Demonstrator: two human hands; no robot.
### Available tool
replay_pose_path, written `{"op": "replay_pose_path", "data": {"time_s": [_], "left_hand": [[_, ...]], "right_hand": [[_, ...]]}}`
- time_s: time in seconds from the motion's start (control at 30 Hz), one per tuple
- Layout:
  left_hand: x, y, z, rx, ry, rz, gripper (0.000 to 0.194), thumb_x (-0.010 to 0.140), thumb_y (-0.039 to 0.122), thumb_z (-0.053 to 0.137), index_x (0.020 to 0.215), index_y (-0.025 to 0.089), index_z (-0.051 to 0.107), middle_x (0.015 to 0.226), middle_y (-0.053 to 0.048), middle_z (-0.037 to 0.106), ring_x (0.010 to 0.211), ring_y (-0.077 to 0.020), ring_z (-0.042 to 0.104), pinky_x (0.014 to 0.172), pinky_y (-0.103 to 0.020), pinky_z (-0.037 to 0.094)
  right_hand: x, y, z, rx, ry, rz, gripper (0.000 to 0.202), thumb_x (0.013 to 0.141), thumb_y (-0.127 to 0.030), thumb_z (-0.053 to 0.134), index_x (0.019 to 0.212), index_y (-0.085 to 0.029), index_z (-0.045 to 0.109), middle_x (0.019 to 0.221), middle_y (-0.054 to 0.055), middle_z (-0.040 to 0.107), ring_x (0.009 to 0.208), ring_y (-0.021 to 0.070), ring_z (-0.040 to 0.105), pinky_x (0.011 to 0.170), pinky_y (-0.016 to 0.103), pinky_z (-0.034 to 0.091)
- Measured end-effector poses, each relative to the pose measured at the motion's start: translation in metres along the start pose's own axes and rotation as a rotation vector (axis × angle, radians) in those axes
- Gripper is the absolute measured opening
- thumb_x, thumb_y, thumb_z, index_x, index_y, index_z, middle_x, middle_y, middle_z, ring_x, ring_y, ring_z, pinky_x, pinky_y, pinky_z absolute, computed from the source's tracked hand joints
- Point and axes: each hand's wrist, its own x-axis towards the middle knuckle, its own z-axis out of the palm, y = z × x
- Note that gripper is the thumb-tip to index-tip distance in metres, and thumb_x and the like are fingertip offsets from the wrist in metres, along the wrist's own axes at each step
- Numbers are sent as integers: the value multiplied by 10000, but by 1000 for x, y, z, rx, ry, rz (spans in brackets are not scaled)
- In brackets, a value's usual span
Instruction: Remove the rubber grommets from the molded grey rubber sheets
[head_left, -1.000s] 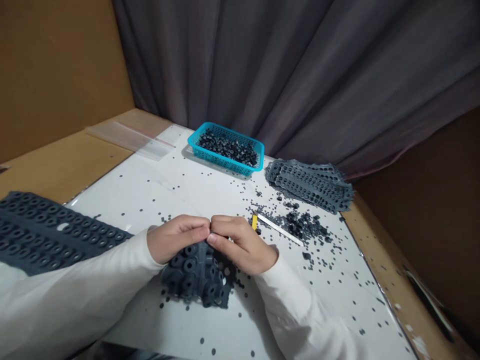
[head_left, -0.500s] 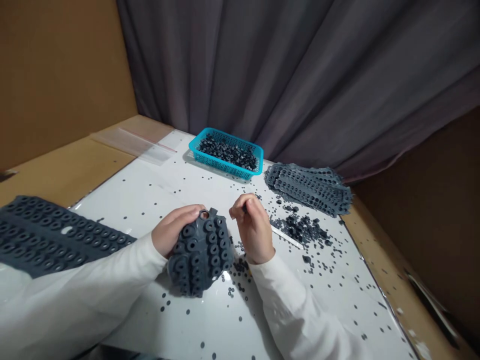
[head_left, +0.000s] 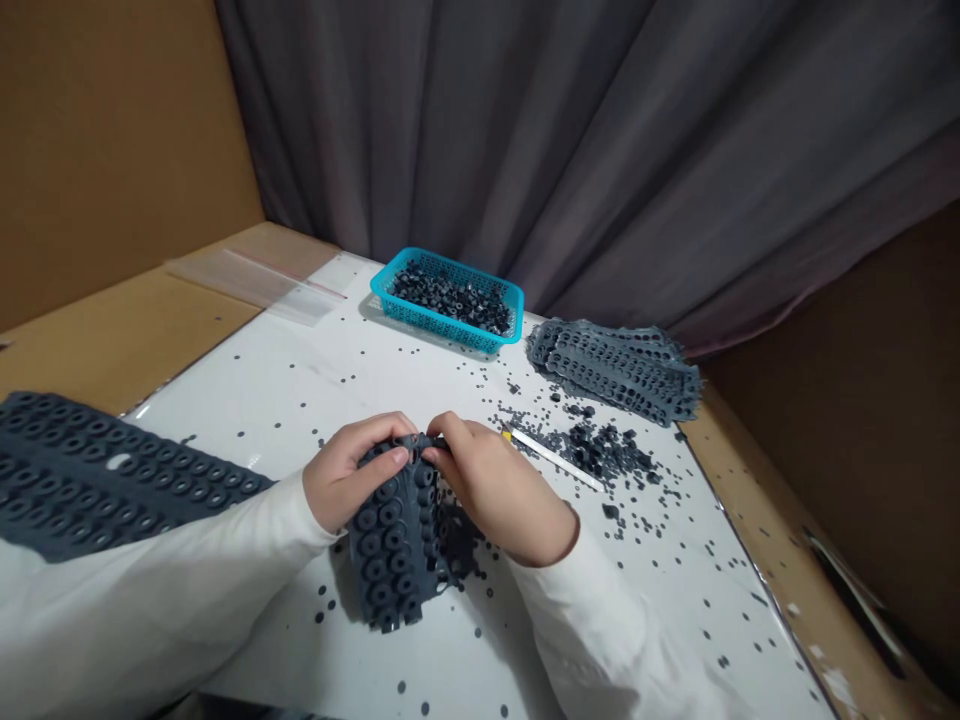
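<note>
A dark grey rubber sheet (head_left: 390, 545) with rows of raised rings hangs bent over the white table, its lower end near the tabletop. My left hand (head_left: 356, 470) pinches its top edge between thumb and fingers. From the other side my right hand (head_left: 499, 480) grips the same top edge, fingertips almost touching those of my left. What small part may lie between the right fingertips is hidden. Under the right wrist, dark scraps (head_left: 459, 540) lie partly covered.
A blue basket (head_left: 448, 328) of small black parts stands at the back. Stacked punched sheets (head_left: 619, 370), a black parts pile (head_left: 604, 450) and a white pen-like tool (head_left: 559, 460) lie right; another ringed sheet (head_left: 112, 480) lies left, plastic bags (head_left: 262, 285) behind it.
My right hand has moved left from above the table onto the sheet's top edge. The sheet has turned and hangs lower. The yellow-ended tool is now uncovered.
</note>
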Motion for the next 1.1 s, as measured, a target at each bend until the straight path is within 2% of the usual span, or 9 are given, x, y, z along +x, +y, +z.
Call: {"op": "replay_pose_path", "data": {"time_s": [0.07,0.17,0.3,0.43,0.53,0.67,0.73,0.97,1.1], "left_hand": [[0,0,0,33,-2,57,245,812,374,448,729,173,561,736,-40,565,707,-189,508,685,-288,376],[0,0,-2,132,4,115,259,802,392,455,660,185,517,675,-26,520,654,-180,476,643,-289,361],[0,3,-6,291,-61,0,287,770,426,513,603,194,479,552,34,431,559,-143,409,567,-260,309],[-2,3,-5,144,-129,-32,354,811,435,469,559,186,483,529,30,426,533,-135,400,552,-261,301],[-2,3,-2,-102,-74,-152,432,781,528,490,521,186,443,513,35,375,519,-130,363,525,-260,303],[0,2,6,-364,88,-304,478,665,623,580,552,177,447,536,47,382,523,-112,354,525,-241,324],[0,-2,8,-428,114,-342,486,639,622,611,555,177,433,538,55,376,523,-104,347,524,-234,327],[2,-20,4,-470,95,-380,452,662,607,604,593,186,454,563,53,411,547,-117,391,537,-256,385],[6,-24,-4,-643,190,-400,364,692,493,656,622,179,486,572,60,453,547,-99,418,556,-227,400]], "right_hand": [[1,0,5,-95,-19,15,134,907,-253,392,809,-183,452,681,48,525,582,148,409,537,262,267],[2,0,7,-78,-54,-47,192,908,-224,364,722,-195,403,629,15,466,546,125,343,523,257,237],[2,1,5,40,-94,-166,192,888,-194,371,696,-204,385,613,-9,431,539,118,346,529,242,258],[3,4,7,254,-90,-243,223,900,-205,349,685,-205,406,610,-13,441,537,113,369,539,232,301],[6,4,19,461,53,-225,255,914,-231,342,678,-201,434,606,-21,440,548,107,401,554,228,326],[9,-1,43,646,320,-77,251,913,-260,364,695,-187,466,633,-17,446,590,111,433,578,234,335],[10,-4,53,721,410,-16,251,914,-268,366,704,-182,473,647,-13,452,612,114,440,593,236,338],[13,-15,72,882,577,160,280,912,-328,364,683,-186,439,641,-22,421,619,119,413,604,237,336],[24,-22,74,954,614,196,283,903,-355,382,679,-188,430,637,-28,399,625,118,395,596,236,330]]}}
